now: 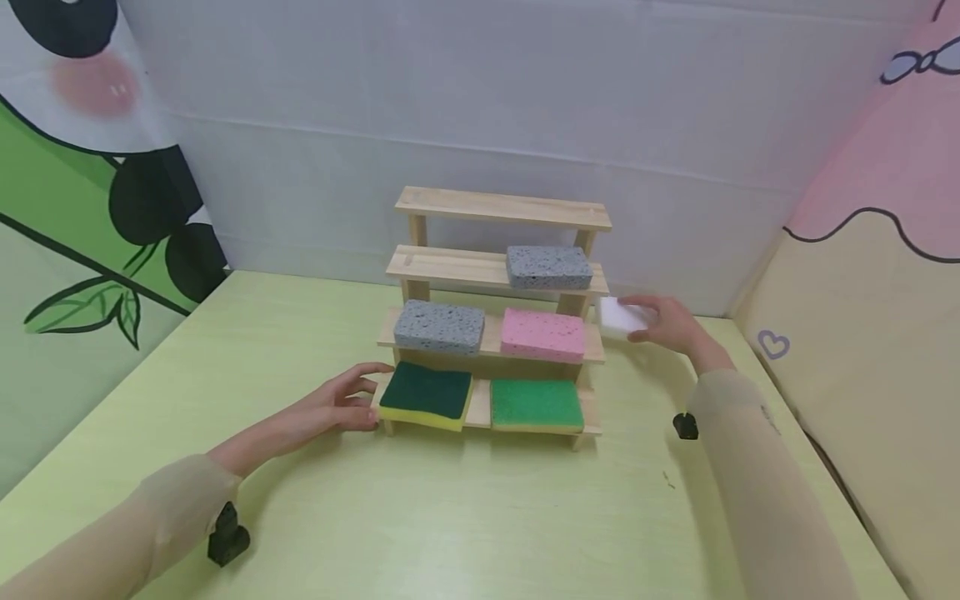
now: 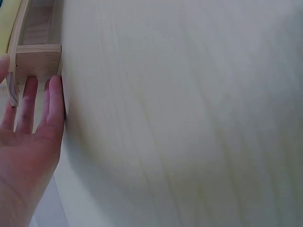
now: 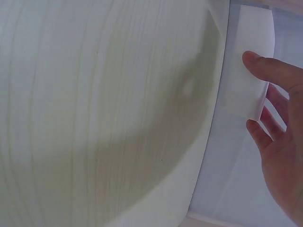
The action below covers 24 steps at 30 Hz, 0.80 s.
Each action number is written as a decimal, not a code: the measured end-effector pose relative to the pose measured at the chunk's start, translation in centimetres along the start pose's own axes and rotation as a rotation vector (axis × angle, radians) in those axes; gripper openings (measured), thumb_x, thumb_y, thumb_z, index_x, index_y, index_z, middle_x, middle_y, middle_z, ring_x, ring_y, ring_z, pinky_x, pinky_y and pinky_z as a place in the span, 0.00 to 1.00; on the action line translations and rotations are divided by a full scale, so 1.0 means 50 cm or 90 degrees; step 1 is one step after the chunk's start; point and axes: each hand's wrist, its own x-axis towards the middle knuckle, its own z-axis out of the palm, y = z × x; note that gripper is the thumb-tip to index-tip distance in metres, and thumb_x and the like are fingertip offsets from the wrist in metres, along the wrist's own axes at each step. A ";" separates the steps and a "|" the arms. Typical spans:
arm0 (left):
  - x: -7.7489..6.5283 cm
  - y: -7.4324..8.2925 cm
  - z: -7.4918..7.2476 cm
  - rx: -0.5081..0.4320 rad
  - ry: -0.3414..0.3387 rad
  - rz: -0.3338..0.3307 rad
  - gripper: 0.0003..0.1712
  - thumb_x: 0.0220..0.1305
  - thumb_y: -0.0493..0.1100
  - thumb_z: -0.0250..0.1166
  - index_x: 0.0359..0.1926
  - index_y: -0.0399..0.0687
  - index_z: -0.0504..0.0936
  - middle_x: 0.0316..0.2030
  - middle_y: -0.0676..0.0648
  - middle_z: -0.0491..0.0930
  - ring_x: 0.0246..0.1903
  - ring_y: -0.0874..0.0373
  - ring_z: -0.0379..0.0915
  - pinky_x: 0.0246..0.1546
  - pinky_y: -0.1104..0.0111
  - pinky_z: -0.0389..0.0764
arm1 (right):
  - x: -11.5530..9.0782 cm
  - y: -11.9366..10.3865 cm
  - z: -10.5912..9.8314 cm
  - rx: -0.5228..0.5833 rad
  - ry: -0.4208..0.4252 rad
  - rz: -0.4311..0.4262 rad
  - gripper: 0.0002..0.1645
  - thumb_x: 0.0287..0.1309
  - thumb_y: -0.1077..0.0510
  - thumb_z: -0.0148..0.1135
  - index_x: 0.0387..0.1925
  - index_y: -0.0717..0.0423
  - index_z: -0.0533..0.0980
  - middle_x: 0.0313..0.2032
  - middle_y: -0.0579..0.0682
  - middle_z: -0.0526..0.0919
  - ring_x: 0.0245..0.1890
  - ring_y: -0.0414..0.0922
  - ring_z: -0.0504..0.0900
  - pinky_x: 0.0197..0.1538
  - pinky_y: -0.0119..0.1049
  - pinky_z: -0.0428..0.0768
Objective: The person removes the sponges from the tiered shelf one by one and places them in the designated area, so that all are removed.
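A white sponge point(image 1: 624, 317) is pinched between the thumb and fingers of my right hand point(image 1: 670, 323), off the right end of a stepped wooden rack point(image 1: 442, 264). The right wrist view shows the thumb across one face of the white sponge point(image 3: 251, 85) and the fingertips behind it. My left hand point(image 1: 339, 402) touches the left end of the lowest step, its fingers point(image 2: 56, 101) fairly straight against the wooden side piece point(image 2: 39, 59). Close to it lies a dark green and yellow sponge point(image 1: 425, 394), with a bright green sponge point(image 1: 536, 403) to its right.
The second step holds a grey sponge point(image 1: 438, 326) and a pink sponge point(image 1: 543, 334). Another grey sponge point(image 1: 549, 267) sits on the right of the third step. Behind the pale wood-grain table point(image 1: 480, 517) hangs a white cloth point(image 1: 480, 92), with printed panels at both sides.
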 end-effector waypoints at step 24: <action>0.004 0.000 0.001 -0.003 0.001 0.007 0.41 0.69 0.47 0.61 0.76 0.60 0.50 0.65 0.36 0.63 0.57 0.50 0.74 0.59 0.57 0.80 | 0.001 0.008 0.028 0.008 -0.088 0.022 0.40 0.57 0.57 0.69 0.70 0.53 0.66 0.73 0.67 0.57 0.73 0.70 0.49 0.71 0.71 0.50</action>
